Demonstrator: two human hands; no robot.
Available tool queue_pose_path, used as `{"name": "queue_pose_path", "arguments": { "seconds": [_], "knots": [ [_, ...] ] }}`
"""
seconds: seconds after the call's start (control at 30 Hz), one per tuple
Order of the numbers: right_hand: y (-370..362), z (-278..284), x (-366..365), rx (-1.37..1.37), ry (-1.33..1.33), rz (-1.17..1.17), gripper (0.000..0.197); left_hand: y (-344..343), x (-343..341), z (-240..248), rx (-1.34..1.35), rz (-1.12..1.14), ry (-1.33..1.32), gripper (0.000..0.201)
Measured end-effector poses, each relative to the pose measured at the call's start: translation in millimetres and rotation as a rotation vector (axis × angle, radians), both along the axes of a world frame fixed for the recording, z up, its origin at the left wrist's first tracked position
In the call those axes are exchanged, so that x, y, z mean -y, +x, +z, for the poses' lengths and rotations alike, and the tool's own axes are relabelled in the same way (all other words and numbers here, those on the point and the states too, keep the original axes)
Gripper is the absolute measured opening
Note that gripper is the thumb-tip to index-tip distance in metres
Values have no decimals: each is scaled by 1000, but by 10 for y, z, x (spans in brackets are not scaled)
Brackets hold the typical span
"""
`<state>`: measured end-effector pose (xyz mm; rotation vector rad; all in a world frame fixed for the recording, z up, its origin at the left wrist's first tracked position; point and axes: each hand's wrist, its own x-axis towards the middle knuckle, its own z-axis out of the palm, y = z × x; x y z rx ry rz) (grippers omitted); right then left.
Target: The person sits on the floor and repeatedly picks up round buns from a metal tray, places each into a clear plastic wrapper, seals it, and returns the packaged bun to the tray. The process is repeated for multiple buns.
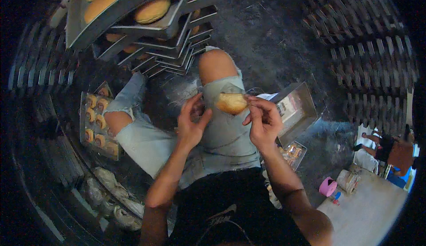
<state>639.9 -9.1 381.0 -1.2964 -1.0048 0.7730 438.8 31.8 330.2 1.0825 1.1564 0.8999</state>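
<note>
A golden bread roll (231, 103) hangs over my right thigh, with what looks like a clear plastic bag around it. My right hand (264, 118) pinches its right end between thumb and fingers. To the left of the roll, my left hand (193, 116) is open, its fingers curved and apart from the thumb. A small gap separates it from the roll. Whether its fingertips touch the thin plastic cannot be made out.
Stacked metal trays (177, 22) of bread rolls stand ahead on the left. A tray of swirled buns (98, 122) lies beside my left leg. To my right is an open box (302, 108), with packaged baked goods (293, 152) nearby. Pink tape (328, 186) sits lower right; another person (392, 153) is beyond.
</note>
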Motion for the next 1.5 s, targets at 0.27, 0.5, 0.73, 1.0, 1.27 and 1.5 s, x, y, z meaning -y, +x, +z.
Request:
{"name": "queue_pose_path", "arguments": {
  "seconds": [0.27, 0.5, 0.73, 1.0, 1.27, 1.5],
  "knots": [
    [162, -24, -193, 237, 75, -15, 10, 570, -214, 319, -132, 208, 630, 22],
    [254, 490, -76, 0, -390, -112, 14, 313, -380, 280, 164, 207, 1, 12],
    [173, -141, 821, -107, -736, -222, 18, 243, 465, -298, -198, 67, 106, 16],
    [-403, 241, -33, -54, -110, 315, 68, 4, -28, -46, 344, 327, -157, 37],
    [-80, 1802, -2624, 1335, 811, 239, 74, -656, -114, 243, 386, 472, -41, 35],
    [458, 133, -894, 914, 380, 279, 40, -983, 639, -579, 247, 458, -114, 21]
  ]
}}
